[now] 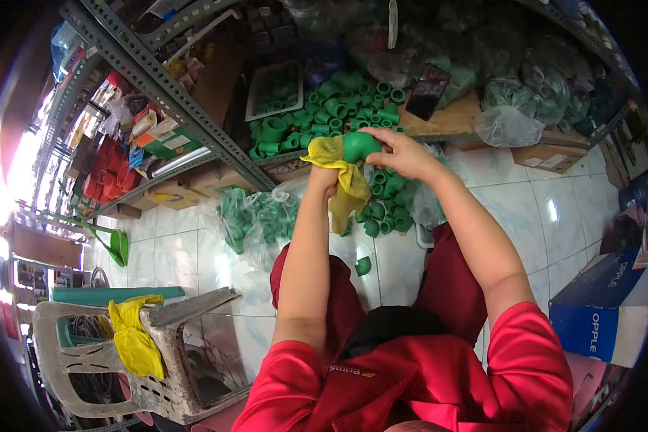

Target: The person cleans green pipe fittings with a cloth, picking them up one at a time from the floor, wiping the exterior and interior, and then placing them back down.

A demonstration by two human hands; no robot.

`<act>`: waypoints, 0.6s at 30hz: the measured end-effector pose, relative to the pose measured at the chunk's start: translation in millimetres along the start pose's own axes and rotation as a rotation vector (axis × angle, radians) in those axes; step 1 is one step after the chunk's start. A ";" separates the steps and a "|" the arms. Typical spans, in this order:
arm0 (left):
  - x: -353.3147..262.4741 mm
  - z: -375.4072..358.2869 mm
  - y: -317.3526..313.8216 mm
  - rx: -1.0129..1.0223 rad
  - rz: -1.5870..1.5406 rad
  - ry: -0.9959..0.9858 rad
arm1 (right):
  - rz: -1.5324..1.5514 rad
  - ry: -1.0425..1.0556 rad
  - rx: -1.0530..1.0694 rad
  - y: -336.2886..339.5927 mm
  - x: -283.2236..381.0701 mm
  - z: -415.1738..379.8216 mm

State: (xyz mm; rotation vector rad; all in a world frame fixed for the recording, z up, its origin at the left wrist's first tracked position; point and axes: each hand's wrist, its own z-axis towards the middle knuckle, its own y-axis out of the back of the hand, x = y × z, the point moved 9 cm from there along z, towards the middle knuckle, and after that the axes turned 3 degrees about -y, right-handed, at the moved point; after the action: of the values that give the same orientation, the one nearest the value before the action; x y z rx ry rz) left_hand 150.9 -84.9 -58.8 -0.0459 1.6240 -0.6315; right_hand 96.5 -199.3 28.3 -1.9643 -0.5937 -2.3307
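Note:
A large green elbow fitting (361, 146) is held between my two hands, above the front edge of the low shelf. My right hand (402, 153) grips its right end, fingers over the top and thumb below. Around my left hand (324, 176) is a yellow cloth (329, 150), pressed against the fitting's left side; the cloth hides most of those fingers, and part of it hangs down. Behind the fitting, many green pipe fittings (335, 108) lie heaped on the shelf. More green fittings (389, 209) are on the floor below my hands.
A white tray (249, 104) of fittings and a phone (428, 92) rest on the shelf. Plastic bags (511, 119) lie at the right. A worn chair (158, 392) with a yellow cloth (138, 338) stands lower left. An OPPLE box (590, 327) is at the right.

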 end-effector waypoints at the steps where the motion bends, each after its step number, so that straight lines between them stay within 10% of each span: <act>1: 5.5 -2.1 -10.6 0.094 -0.141 0.122 | -0.140 0.123 -0.061 3.3 14.8 -1.7; 12: 30.7 -38.0 -49.9 0.422 -0.282 0.475 | -0.340 0.358 -0.013 -4.0 47.8 -15.6; 14: 22.8 -22.0 -36.9 0.197 -0.150 0.252 | -0.311 0.349 -0.043 0.6 44.5 -14.5; 16: 12.4 -16.1 -35.9 0.226 0.035 0.101 | -0.158 -0.088 -0.151 18.0 1.7 -11.8; 18: -19.3 -19.0 -34.4 0.171 0.988 -0.343 | -0.207 -0.139 -0.230 33.7 -18.1 -9.8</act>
State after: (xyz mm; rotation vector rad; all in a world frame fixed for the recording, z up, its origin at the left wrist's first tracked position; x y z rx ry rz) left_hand 125.2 -99.5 -26.5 0.6980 1.0638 0.0199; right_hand 99.9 -237.5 18.6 -2.2822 -0.5860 -2.4964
